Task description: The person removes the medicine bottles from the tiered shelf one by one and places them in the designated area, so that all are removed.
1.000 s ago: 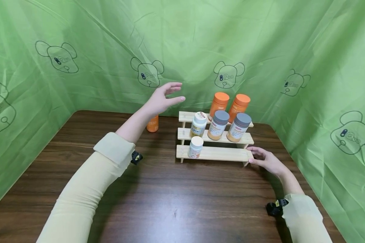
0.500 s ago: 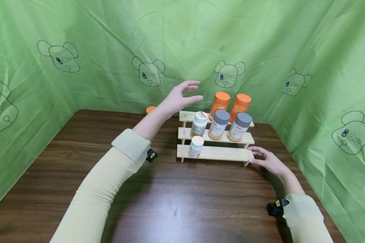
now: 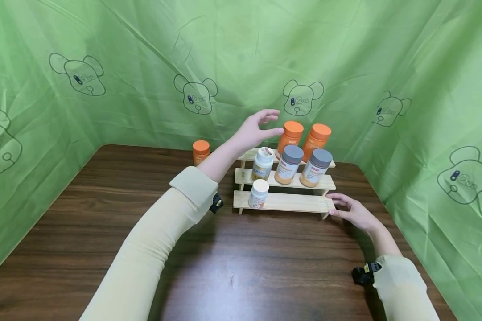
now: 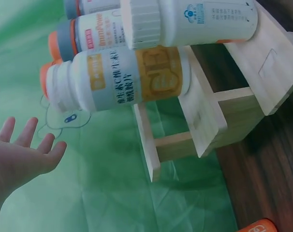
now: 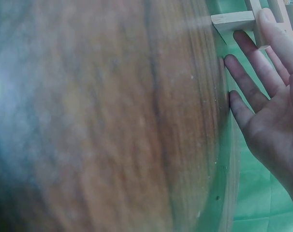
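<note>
A three-tier wooden display rack (image 3: 293, 203) stands toward the back right of the table. My left hand (image 3: 254, 131) hovers above its top tier, fingers spread and nothing held. In the head view, the thumb overlaps the edge of an orange supplement bottle (image 3: 287, 141); contact cannot be told. At the rack's lower right end, my right hand (image 3: 355, 215) holds the bottom shelf between thumb and fingers. A second orange bottle (image 3: 316, 139) shares the top tier. Two grey-capped bottles (image 3: 287, 167) and a white bottle (image 4: 122, 77) fill the middle tier. One small white bottle (image 3: 258, 196) is on the bottom shelf.
Left of the rack, another orange bottle (image 3: 200, 151) stands on the dark wood table (image 3: 104, 214), partly behind my left forearm. Green cloth (image 3: 241, 53) printed with bear heads closes off the back and both sides.
My left hand has moved right, from left of the rack to over its top tier beside the orange bottles. The right hand stays at the rack's end.
</note>
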`<state>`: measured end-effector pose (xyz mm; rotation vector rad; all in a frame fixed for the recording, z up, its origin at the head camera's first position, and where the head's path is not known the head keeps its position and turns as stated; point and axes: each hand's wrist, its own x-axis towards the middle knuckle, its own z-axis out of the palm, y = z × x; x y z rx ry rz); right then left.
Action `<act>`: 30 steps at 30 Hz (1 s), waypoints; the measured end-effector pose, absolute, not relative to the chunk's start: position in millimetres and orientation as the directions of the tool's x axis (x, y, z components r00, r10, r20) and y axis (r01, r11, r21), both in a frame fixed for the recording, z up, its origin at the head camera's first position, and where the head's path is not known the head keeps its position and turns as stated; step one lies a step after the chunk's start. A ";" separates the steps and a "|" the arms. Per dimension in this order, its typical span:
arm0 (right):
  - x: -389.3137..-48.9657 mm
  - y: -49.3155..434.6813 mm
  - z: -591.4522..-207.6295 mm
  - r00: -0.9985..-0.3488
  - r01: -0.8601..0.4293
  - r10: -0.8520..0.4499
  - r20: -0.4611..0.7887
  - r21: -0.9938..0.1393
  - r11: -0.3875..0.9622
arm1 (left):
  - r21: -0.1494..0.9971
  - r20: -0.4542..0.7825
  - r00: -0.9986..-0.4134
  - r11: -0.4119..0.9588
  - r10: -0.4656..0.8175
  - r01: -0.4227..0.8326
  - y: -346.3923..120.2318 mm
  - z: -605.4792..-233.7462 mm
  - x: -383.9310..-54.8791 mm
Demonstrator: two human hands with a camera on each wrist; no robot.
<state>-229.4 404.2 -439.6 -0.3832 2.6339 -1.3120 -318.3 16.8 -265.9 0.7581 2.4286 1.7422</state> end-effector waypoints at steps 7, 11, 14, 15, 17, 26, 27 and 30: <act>-228.4 405.6 -441.4 -0.951 -0.142 -0.306 -0.047 -0.813 0.565 | 0.902 0.191 -0.871 0.270 0.452 0.338 36.6 -273.8 -324.9; -229.3 405.2 -441.3 -0.950 -0.143 -0.307 -0.047 -0.811 0.568 | 0.914 0.173 -0.871 0.254 0.460 0.316 44.1 -276.4 -327.7; -230.3 404.7 -440.7 -0.949 -0.149 -0.311 -0.042 -0.812 0.565 | 0.921 0.164 -0.873 0.246 0.459 0.302 47.4 -277.4 -330.8; -230.6 404.5 -440.4 -0.949 -0.150 -0.313 -0.041 -0.813 0.563 | 0.921 0.164 -0.874 0.246 0.458 0.302 48.2 -277.4 -331.9; -230.5 404.3 -440.2 -0.949 -0.150 -0.314 -0.041 -0.816 0.559 | 0.922 0.158 -0.874 0.248 0.459 0.297 50.3 -277.1 -334.3; -229.0 404.3 -439.5 -0.953 -0.126 -0.296 -0.066 -0.801 0.585 | 0.923 0.134 -0.872 0.261 0.471 0.283 59.5 -278.7 -343.6; -229.2 404.3 -439.5 -0.953 -0.125 -0.296 -0.067 -0.802 0.584 | 0.923 0.137 -0.870 0.258 0.474 0.286 60.2 -278.9 -344.5; -229.8 403.9 -439.1 -0.953 -0.127 -0.297 -0.065 -0.803 0.582 | 0.918 0.154 -0.862 0.252 0.482 0.306 62.1 -278.7 -346.7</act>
